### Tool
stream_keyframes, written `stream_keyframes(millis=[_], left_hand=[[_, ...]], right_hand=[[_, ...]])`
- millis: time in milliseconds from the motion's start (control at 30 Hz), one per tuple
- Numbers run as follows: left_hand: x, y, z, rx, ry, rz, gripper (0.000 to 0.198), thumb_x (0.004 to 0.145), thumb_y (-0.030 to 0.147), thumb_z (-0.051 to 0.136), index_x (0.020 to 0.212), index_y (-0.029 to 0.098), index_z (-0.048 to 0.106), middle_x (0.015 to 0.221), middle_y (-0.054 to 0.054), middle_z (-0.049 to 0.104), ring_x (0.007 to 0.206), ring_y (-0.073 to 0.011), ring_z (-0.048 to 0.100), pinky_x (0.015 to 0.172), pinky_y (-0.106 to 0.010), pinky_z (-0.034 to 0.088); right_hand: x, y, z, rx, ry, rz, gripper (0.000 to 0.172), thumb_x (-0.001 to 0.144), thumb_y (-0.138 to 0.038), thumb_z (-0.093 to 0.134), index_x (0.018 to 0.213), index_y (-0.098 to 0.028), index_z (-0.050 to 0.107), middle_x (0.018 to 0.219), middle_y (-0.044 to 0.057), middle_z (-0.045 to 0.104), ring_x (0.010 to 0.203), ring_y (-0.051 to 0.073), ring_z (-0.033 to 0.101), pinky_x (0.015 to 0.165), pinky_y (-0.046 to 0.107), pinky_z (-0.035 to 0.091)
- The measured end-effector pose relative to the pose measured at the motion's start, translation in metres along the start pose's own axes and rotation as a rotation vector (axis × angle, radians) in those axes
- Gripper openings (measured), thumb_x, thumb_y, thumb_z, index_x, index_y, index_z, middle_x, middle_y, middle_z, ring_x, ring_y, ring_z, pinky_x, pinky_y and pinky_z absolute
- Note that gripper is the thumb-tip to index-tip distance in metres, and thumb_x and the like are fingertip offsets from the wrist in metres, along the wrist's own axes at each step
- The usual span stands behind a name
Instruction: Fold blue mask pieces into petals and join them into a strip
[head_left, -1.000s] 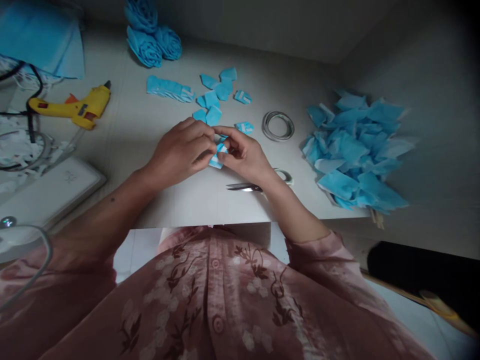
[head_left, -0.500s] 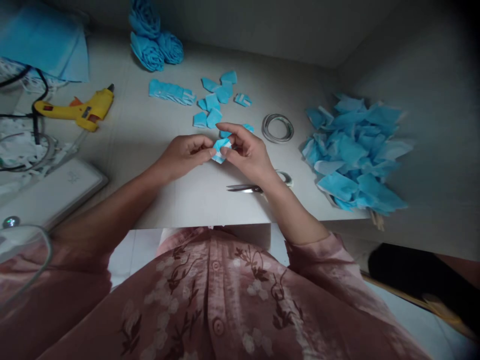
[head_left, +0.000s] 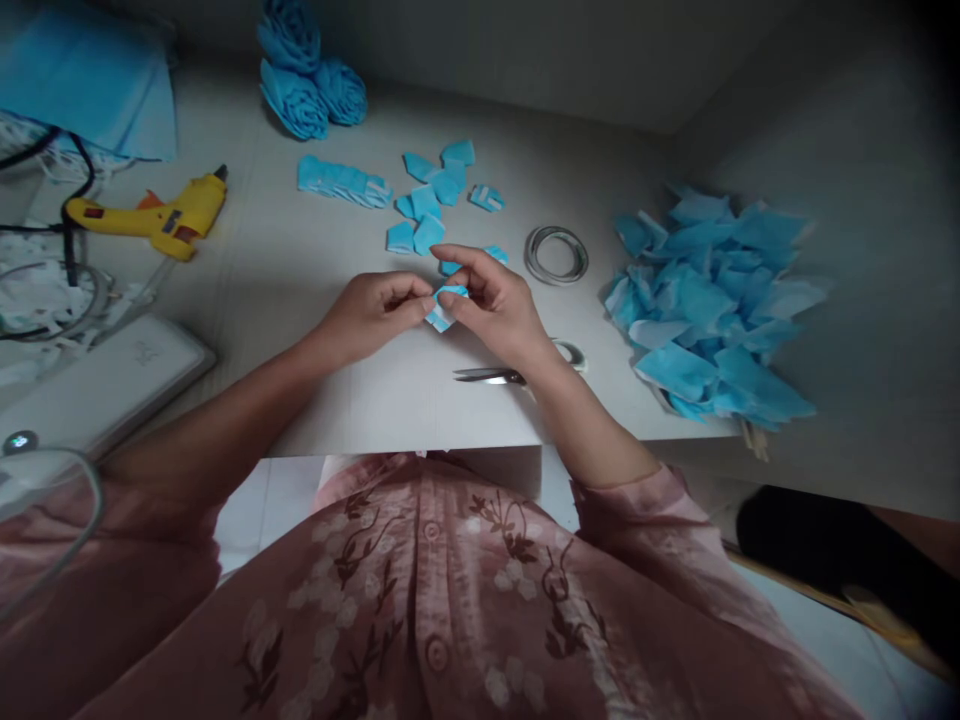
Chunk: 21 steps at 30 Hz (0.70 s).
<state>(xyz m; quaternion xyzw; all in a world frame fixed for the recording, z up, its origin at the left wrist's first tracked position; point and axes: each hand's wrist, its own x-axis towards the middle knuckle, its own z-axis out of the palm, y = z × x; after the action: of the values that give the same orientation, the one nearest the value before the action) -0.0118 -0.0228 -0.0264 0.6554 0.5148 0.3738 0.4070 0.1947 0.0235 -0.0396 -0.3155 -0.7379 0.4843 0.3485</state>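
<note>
Between both thumbs and fingers is a small folded blue piece of fabric (head_left: 442, 312) with white strips on the side facing me. My left hand (head_left: 379, 315) pinches its left edge. On the other side, my right hand (head_left: 491, 300) grips it, thumb across its front and index finger raised. Just beyond my fingers lie several small folded blue pieces (head_left: 427, 200), and one with a white strip (head_left: 487, 198) sits to their right. Scissors (head_left: 491, 376) lie under my right wrist, blades pointing left and handles partly hidden. A grey ring-shaped coil (head_left: 556, 255) rests right of my right hand.
At the right stands a large bunch of blue and white fabric petals (head_left: 705, 300). Blue rolled roses (head_left: 300, 100) and an overlapping blue strip (head_left: 343, 182) lie at the back. A yellow glue gun (head_left: 180, 215), a white box-like device (head_left: 112, 390) and cables occupy the left.
The folded piece has turned slightly between my fingers, with its blue upper edge now tilted to the right. Both hands stay in nearly the same place.
</note>
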Motion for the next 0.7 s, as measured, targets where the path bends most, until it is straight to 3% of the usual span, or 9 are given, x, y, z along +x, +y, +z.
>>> stream_keyframes(millis=[267, 467, 600, 700], left_hand=[[-0.0006, -0.0007, 0.0003, -0.034, -0.047, -0.024, 0.027, 0.081, 0.039, 0.07, 0.068, 0.021, 0.055, 0.062, 0.004, 0.048, 0.057, -0.0108, 0.045, 0.054, -0.024, 0.031], [0.0015, -0.0034, -0.003, -0.039, -0.004, -0.032, 0.026, 0.081, 0.043, 0.071, 0.072, 0.022, 0.059, 0.063, 0.003, 0.053, 0.058, -0.0123, 0.048, 0.055, -0.026, 0.035], [0.0027, -0.0047, -0.0046, -0.059, 0.023, -0.026, 0.027, 0.082, 0.045, 0.071, 0.072, 0.022, 0.062, 0.063, 0.002, 0.057, 0.057, -0.0117, 0.049, 0.055, -0.025, 0.037], [0.0028, -0.0055, -0.0043, -0.065, 0.024, -0.027, 0.028, 0.083, 0.044, 0.073, 0.072, 0.021, 0.062, 0.062, 0.002, 0.058, 0.056, -0.0114, 0.051, 0.054, -0.025, 0.038]], right_hand=[[-0.001, -0.0019, -0.0005, 0.049, 0.051, -0.013, 0.063, 0.097, -0.069, 0.068, 0.144, -0.028, 0.062, 0.094, 0.001, 0.065, 0.084, 0.017, 0.063, 0.083, 0.037, 0.061], [0.0002, -0.0002, -0.0042, 0.073, 0.15, 0.046, 0.066, 0.101, -0.072, 0.058, 0.151, -0.029, 0.058, 0.097, 0.002, 0.068, 0.088, 0.017, 0.066, 0.082, 0.036, 0.064], [0.0007, -0.0004, -0.0033, 0.069, 0.102, 0.051, 0.064, 0.102, -0.073, 0.054, 0.15, -0.031, 0.058, 0.099, 0.002, 0.068, 0.095, 0.019, 0.07, 0.083, 0.037, 0.065], [0.0007, 0.0005, -0.0014, 0.089, 0.065, 0.054, 0.065, 0.099, -0.071, 0.064, 0.15, -0.031, 0.058, 0.096, 0.001, 0.067, 0.088, 0.018, 0.068, 0.082, 0.037, 0.065]])
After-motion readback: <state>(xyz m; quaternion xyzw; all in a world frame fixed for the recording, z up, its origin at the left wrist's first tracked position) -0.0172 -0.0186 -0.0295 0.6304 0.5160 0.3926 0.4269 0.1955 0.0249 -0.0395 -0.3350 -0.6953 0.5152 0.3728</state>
